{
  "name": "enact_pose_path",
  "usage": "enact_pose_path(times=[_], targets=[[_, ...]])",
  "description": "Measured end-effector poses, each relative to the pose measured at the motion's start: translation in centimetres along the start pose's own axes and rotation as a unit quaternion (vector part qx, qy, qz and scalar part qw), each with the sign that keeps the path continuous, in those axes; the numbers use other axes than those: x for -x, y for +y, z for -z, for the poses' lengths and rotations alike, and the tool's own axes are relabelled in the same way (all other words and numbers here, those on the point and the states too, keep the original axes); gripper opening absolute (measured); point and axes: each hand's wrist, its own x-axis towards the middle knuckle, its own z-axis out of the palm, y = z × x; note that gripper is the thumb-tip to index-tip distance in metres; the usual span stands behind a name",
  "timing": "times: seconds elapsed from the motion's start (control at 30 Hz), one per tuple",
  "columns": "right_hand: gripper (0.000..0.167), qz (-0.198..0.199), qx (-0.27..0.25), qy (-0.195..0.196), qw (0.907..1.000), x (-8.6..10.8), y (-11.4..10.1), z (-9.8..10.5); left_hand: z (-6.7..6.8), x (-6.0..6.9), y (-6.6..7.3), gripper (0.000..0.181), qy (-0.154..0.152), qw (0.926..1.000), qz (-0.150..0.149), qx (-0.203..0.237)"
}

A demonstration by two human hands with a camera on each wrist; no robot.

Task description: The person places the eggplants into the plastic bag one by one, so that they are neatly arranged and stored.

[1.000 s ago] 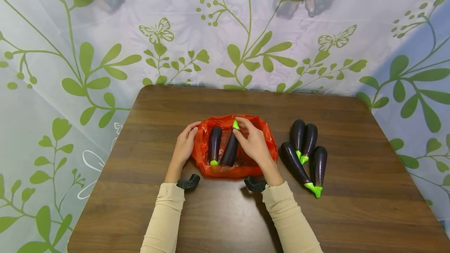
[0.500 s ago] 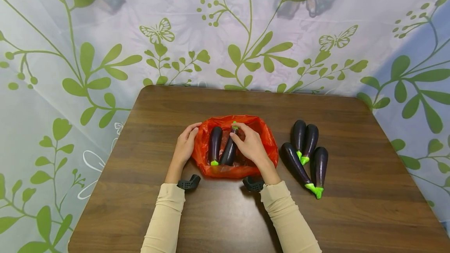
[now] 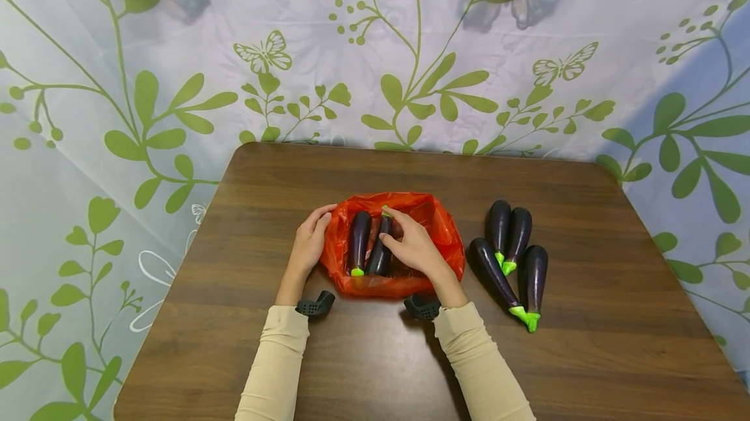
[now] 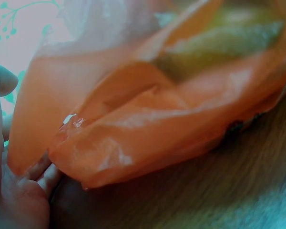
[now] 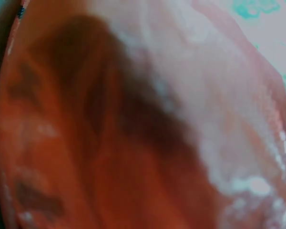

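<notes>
An open red plastic bag (image 3: 451, 242) lies on the table with two dark eggplants inside. The left eggplant (image 3: 359, 242) has its green stem toward the near side; the other (image 3: 380, 258) points its stem away. My right hand (image 3: 416, 245) pinches that second one near its stem end, thumb and fingers around it. At the bag's left side rests my left hand (image 3: 307, 242), fingers loosely bent against the plastic. In the left wrist view the left hand (image 4: 21, 200) shows its fingers partly behind the bag (image 4: 133, 138). Red film of the bag (image 5: 133, 186) fills the right wrist view.
Several more eggplants (image 3: 492, 274) lie in a group on the brown wooden table (image 3: 597, 265), right of the bag. A pale cloth with green leaf and butterfly prints (image 3: 328, 69) hangs behind the table.
My right hand has shifted slightly left and toward the near side, and the stem end of the pinched eggplant has moved left, closer to the other one. The left hand has stayed in place.
</notes>
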Motion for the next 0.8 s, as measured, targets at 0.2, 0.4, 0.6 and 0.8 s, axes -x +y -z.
enact_pose_path(times=[0.2,0.4,0.6,0.8], targets=[[0.057,-0.017,-0.033,-0.002,0.9993,0.0,0.1,-0.5,0.0,0.0,0.0,0.041,-0.001,1.0000,0.002,0.003],[0.052,-0.017,-0.036,0.004,0.9992,0.2,-0.1,-0.9,0.0,0.0,0.1,0.041,-0.001,1.0000,0.001,0.006],[0.051,0.002,-0.027,0.009,0.9996,0.3,-0.1,-1.2,-0.1,0.0,0.1,0.040,0.004,1.0000,-0.001,0.004],[0.051,0.018,-0.022,0.015,0.9995,0.3,-0.1,-1.0,0.0,0.0,0.2,0.040,-0.001,1.0000,0.005,0.006]])
